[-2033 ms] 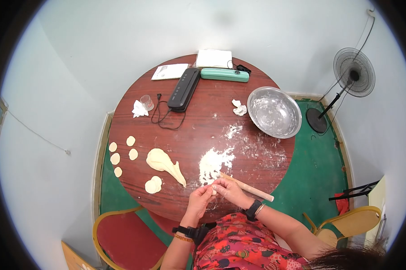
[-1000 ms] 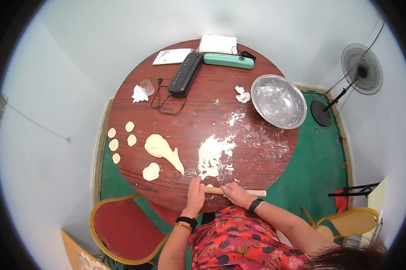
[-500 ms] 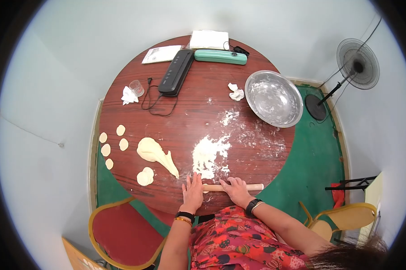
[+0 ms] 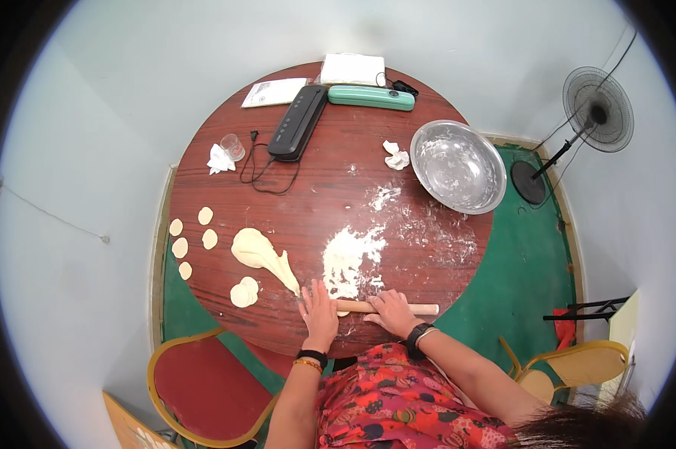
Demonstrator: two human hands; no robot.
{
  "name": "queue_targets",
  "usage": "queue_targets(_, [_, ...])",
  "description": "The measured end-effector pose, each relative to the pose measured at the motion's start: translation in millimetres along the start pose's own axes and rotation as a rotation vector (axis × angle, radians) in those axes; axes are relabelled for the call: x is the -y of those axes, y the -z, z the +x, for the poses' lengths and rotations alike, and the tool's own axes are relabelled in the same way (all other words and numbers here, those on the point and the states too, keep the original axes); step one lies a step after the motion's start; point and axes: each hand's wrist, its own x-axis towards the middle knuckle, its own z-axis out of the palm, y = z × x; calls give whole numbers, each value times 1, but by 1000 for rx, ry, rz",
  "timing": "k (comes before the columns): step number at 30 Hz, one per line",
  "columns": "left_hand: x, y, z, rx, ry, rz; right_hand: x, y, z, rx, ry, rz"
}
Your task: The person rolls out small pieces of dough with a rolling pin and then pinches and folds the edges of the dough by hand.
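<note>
My right hand (image 4: pixel 393 313) is closed over a wooden rolling pin (image 4: pixel 425 309) near the table's front edge. At the pin's left end, my left hand (image 4: pixel 320 315) lies flat with its fingers apart. A small piece of dough (image 4: pixel 343 313) shows partly under the pin, between the hands. Beyond them is a patch of white flour (image 4: pixel 347 258). To the left lies a long lump of dough (image 4: pixel 257 251), its thin tail reaching my left fingertips. Overlapping dough discs (image 4: pixel 244 292) sit below it, and several single dough discs (image 4: pixel 210 239) are spread at the far left.
A steel bowl (image 4: pixel 458 167) stands at the right of the round table (image 4: pixel 226 176). Crumpled tissue (image 4: pixel 396 156), a black appliance (image 4: pixel 297 123) with its cord, a green appliance (image 4: pixel 372 97) and a clear cup (image 4: pixel 232 147) are farther back. Chairs (image 4: pixel 211 389) and a fan (image 4: pixel 598 112) surround the table.
The whole view has shifted slightly. The rolling pin has moved a little away from my body, with my right hand on it, and more of the dough piece shows at its near side.
</note>
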Motion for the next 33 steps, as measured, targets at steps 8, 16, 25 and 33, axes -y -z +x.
queue_targets(8, [18, -15, -34, -178, 70, -459, -8, 3, 0, 142, 2, 75])
queue_targets(16, [18, -64, -17, -173, 451, -854, -16, 7, 10, 421, -66, 104])
queue_targets(25, [24, -83, 7, -223, 473, -878, -25, 11, 2, 293, -146, 214])
queue_targets(33, [26, -71, 7, -205, 460, -863, -15, 2, 12, 80, -172, 15])
